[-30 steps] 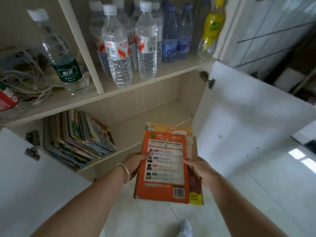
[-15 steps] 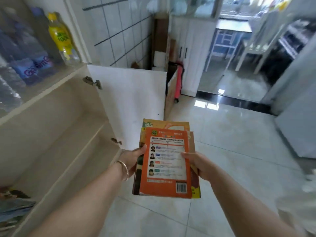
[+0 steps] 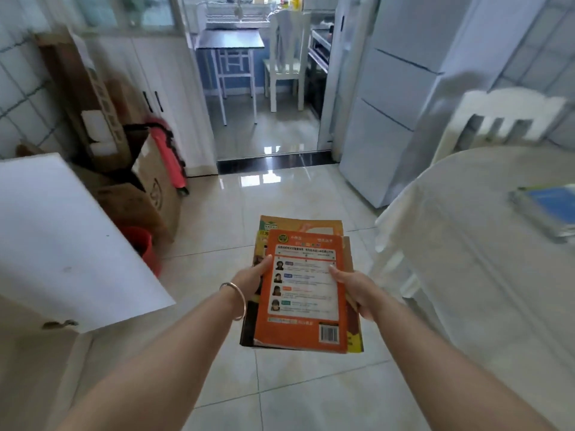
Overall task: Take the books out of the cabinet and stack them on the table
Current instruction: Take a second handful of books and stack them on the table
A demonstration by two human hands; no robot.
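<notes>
Cabinet door (image 3: 62, 237) at left, cut off by frame edge. Left grip (image 3: 252, 279) clamps the left edge of the book stack (image 3: 303, 287), thumb on top, fingers hidden beneath. Right grip (image 3: 357, 290) clamps the right edge likewise. Stack held above floor tiles. Bench (image 3: 485, 244) at right, blurred; blue book (image 3: 550, 209) on it, partly cut off.

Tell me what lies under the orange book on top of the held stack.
Under the orange book lie more books: a yellow-orange cover juts out at the far end, darker edges at both sides. Their count and full covers are hidden.
</notes>
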